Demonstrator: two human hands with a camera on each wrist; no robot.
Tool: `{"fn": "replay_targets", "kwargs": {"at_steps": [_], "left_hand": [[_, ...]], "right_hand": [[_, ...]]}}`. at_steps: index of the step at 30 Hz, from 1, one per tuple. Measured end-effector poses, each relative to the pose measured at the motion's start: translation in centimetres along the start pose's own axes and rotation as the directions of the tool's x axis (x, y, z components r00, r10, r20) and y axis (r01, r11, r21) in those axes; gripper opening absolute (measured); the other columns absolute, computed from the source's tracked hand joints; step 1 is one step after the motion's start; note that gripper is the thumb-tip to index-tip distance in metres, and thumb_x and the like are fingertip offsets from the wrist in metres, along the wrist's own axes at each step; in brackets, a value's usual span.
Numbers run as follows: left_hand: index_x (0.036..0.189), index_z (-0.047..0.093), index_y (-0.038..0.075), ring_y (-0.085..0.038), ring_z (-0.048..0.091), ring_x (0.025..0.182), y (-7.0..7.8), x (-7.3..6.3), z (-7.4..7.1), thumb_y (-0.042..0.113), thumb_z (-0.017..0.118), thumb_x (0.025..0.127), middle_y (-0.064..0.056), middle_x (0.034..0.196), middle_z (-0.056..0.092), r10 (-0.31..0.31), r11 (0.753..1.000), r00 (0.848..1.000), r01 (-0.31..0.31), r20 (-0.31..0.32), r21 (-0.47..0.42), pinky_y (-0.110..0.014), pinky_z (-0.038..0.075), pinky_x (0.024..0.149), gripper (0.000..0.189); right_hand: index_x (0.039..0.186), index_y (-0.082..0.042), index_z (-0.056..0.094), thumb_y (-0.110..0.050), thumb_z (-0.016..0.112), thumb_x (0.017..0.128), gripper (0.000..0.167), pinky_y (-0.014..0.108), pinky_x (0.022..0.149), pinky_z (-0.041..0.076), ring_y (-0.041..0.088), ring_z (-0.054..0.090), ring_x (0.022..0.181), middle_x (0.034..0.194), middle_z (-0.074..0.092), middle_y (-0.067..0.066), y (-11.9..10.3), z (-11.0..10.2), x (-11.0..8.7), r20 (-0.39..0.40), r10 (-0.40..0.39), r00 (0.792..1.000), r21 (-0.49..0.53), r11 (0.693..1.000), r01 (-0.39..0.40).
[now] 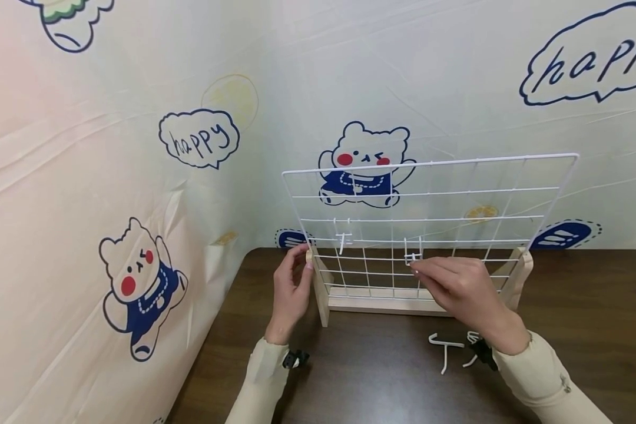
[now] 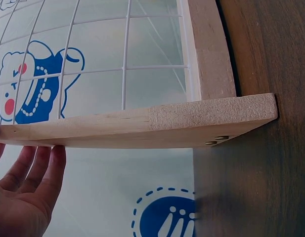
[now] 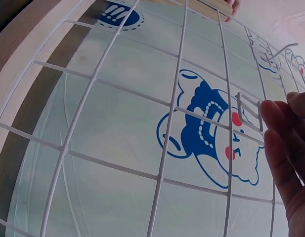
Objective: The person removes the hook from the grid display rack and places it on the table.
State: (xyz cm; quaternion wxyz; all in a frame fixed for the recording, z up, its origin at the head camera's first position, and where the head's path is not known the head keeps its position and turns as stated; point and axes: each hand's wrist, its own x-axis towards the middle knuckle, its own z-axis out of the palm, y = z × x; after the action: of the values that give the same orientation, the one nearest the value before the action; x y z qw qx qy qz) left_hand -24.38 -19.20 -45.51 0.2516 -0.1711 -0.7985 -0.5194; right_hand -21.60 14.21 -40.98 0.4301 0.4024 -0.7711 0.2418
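A white wire grid point(image 1: 429, 220) stands upright in a wooden stand point(image 1: 320, 294). My left hand point(image 1: 292, 288) holds the upper part of the stand's left side panel, its fingers point(image 2: 56, 163) against the panel's outer face. With thumb and fingertips, my right hand point(image 1: 461, 288) pinches a white wire hook point(image 1: 413, 257) at the grid's middle; in the right wrist view the hook point(image 3: 250, 112) overlaps the grid wires, its tip hidden by the fingers. Another white hook point(image 1: 343, 235) hangs on the grid further left.
On the brown table point(image 1: 371, 377), in front of the stand, lie a loose white hook point(image 1: 445, 350) and a second one point(image 1: 473, 338) partly hidden by the right wrist. Behind the table and along its left side hangs a printed cloth point(image 1: 275, 76) with cartoon bears.
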Motion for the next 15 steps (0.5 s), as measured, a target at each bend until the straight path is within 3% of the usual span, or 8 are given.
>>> {"fn": "replay_targets", "kwargs": {"at_steps": [8,15], "left_hand": [[0.136,0.061,0.007,-0.023,0.068,0.116,-0.01,-0.08,0.01,0.009,0.059,0.105,-0.011,0.132,0.069,-0.007,1.0,1.0,0.007,0.003,-0.001,-0.032,0.06,0.096,0.032],[0.136,0.061,0.007,-0.026,0.069,0.117,0.06,0.03,0.07,0.011,0.058,0.105,-0.012,0.132,0.069,-0.001,1.0,1.0,0.001,0.0,-0.002,-0.047,0.061,0.096,0.031]], "right_hand": [[0.097,-0.007,0.081,-0.026,0.051,0.11,0.038,0.034,0.059,0.059,0.016,0.076,0.068,0.083,0.081,0.003,-0.02,-0.01,0.24,-0.057,-0.019,0.998,0.003,1.0,0.019],[0.098,-0.007,0.08,-0.027,0.05,0.111,0.039,0.036,0.06,0.061,0.018,0.077,0.07,0.086,0.081,0.006,0.01,-0.05,0.44,-0.063,-0.005,0.998,0.003,1.0,0.006]]}}
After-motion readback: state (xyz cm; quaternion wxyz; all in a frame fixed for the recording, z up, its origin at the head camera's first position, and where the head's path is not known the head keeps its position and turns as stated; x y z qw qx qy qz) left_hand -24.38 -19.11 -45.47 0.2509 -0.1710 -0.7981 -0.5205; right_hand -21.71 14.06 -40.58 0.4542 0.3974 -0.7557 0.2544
